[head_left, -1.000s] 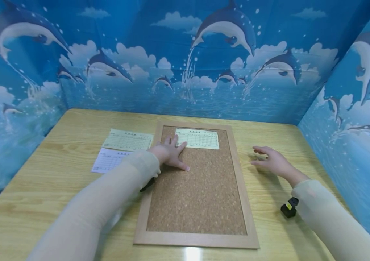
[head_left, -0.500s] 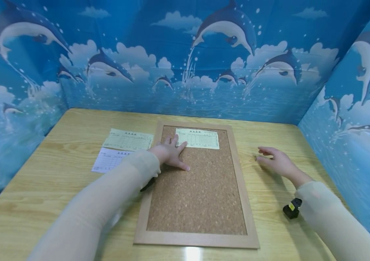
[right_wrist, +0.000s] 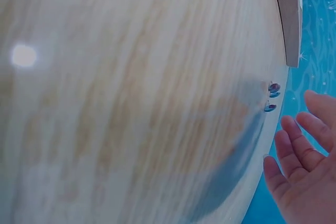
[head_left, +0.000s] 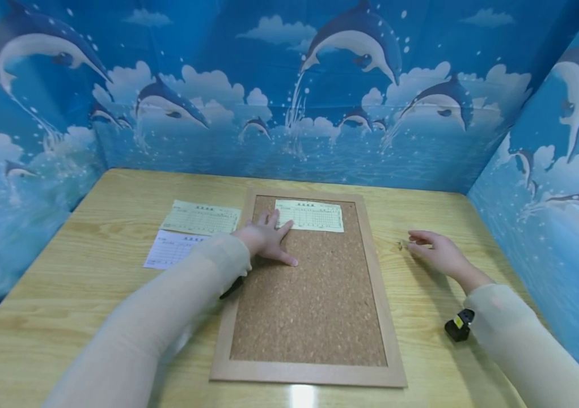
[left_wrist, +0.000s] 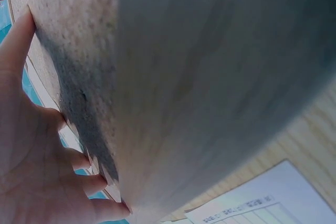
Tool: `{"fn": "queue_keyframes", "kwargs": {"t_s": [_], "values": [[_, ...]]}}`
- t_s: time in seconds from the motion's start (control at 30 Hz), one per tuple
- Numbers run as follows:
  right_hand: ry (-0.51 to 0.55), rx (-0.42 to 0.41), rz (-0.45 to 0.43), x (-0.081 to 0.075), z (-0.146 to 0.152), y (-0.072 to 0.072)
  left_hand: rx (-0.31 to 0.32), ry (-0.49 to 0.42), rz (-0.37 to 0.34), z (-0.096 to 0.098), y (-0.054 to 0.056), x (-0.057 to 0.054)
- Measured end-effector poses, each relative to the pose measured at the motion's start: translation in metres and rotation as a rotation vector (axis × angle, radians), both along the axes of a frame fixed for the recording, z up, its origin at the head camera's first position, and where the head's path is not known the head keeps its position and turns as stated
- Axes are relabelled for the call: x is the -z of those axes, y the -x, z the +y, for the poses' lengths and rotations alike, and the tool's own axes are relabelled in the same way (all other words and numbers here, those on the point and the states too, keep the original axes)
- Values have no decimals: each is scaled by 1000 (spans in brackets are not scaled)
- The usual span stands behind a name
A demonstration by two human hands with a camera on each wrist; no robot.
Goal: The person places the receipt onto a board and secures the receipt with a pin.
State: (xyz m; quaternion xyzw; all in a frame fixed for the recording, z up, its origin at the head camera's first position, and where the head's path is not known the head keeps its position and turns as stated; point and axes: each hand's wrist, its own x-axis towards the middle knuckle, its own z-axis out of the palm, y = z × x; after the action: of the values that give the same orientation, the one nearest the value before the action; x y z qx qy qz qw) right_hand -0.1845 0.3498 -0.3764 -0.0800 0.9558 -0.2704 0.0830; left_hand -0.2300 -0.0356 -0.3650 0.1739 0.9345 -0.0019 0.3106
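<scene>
My left hand (head_left: 267,243) lies with spread fingers on the cork board (head_left: 309,306), at the left edge of a yellow printed form (head_left: 309,216) near the board's top. In the left wrist view, the fingertips and thumb (left_wrist: 20,38) touch the cork. Right of the board, my right hand (head_left: 437,252) hovers low over the table, fingers loosely bent. Small shiny thumbtacks (head_left: 401,245) sit on the wood just beyond its fingertips. From the right wrist, the thumbtacks (right_wrist: 273,89) appear apart from the fingers, and nothing shows in the grasp.
Left of the board lie another yellow form (head_left: 202,219) and a white form (head_left: 172,249), partly covered by the left sleeve. The wooden table (head_left: 80,272) meets a dolphin-print curtain (head_left: 248,73) at the back and sides.
My right hand has drawn a little to the right, and the thumbtacks now show on the table in front of its fingertips. The left hand and the forms have stayed put.
</scene>
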Motion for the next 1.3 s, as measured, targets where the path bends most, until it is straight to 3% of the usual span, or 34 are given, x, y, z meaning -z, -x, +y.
{"fn": "queue_keyframes", "kwargs": {"t_s": [1.3], "values": [[-17,6,-77,11,5,7,8,2,0,0,-2,-4]]}}
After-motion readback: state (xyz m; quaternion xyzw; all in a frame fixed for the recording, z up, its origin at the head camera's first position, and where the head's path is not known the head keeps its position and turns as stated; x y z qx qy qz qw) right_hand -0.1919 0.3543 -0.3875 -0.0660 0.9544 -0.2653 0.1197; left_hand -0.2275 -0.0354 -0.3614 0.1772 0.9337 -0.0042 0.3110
